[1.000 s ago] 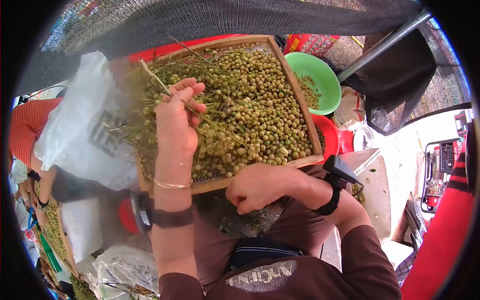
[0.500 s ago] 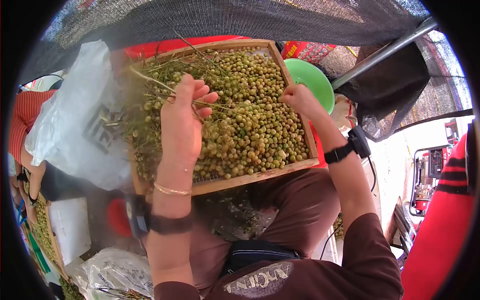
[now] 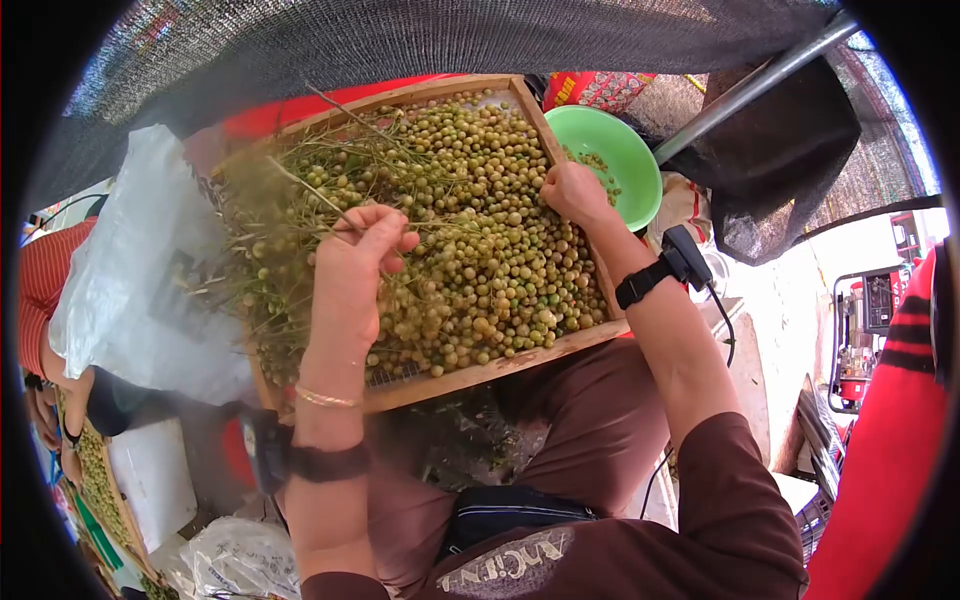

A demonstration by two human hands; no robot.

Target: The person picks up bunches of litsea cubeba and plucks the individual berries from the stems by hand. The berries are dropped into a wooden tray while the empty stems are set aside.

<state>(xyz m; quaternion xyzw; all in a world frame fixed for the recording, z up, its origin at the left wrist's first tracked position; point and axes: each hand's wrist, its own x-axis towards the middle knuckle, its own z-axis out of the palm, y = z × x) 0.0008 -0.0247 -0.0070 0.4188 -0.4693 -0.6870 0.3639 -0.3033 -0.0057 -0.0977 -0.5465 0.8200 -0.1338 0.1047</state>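
Note:
A wooden-framed mesh tray (image 3: 480, 374) is heaped with small round yellow-green fruits (image 3: 500, 260). Thin stalks (image 3: 310, 190) lie tangled over its left part, some still bearing fruits. My left hand (image 3: 362, 245) is closed over the middle of the heap, pinching a few of these stalks; their ends poke out between the fingers. At the tray's right side, my right hand (image 3: 578, 192) is curled round the wooden rim, its fingertips mostly hidden. Close beside it stands a light green bowl (image 3: 636, 170) with some small fruits in it.
A white plastic bag (image 3: 140, 270) hangs at the left, near another person's striped sleeve (image 3: 50, 275). Dark netting (image 3: 420, 40) drapes overhead, and a metal pole (image 3: 755, 85) slants down behind the bowl. A red machine (image 3: 857, 340) stands at the far right.
My left hand has come lower and its fingers have closed more tightly on the stalks. My right hand stays at the tray's rim. The view has shifted slightly, showing more inside the bowl.

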